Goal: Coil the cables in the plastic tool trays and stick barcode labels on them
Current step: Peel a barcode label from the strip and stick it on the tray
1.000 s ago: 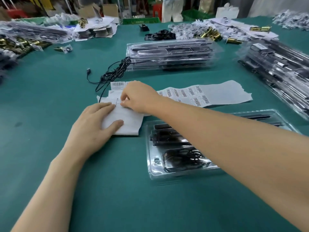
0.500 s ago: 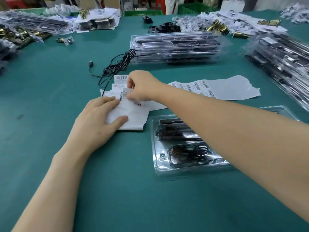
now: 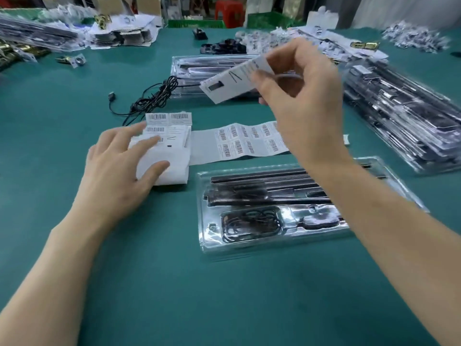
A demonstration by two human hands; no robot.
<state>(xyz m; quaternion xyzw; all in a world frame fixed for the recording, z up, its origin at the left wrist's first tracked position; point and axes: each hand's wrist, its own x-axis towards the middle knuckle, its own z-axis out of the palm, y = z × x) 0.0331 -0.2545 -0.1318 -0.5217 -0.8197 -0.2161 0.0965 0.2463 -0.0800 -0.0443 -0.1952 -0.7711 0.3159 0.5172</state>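
On a green bench [image 3: 174, 295], the left hand [image 3: 119, 166] rests flat, fingers spread, on a white stack of label sheets [image 3: 172, 168]. The right hand [image 3: 299, 96] pinches one white label [image 3: 234, 81] in the air. A barcode strip [image 3: 244, 143] lies beside the stack. Nearer the person, a clear plastic tray [image 3: 202, 221] holds a coiled black cable [image 3: 252, 223].

R hand [image 3: 299, 101] lifted label [image 3: 232, 81] off stack [image 3: 172, 171], now raised.

Bright even light, tray glare, motion blur, wide-angle edges
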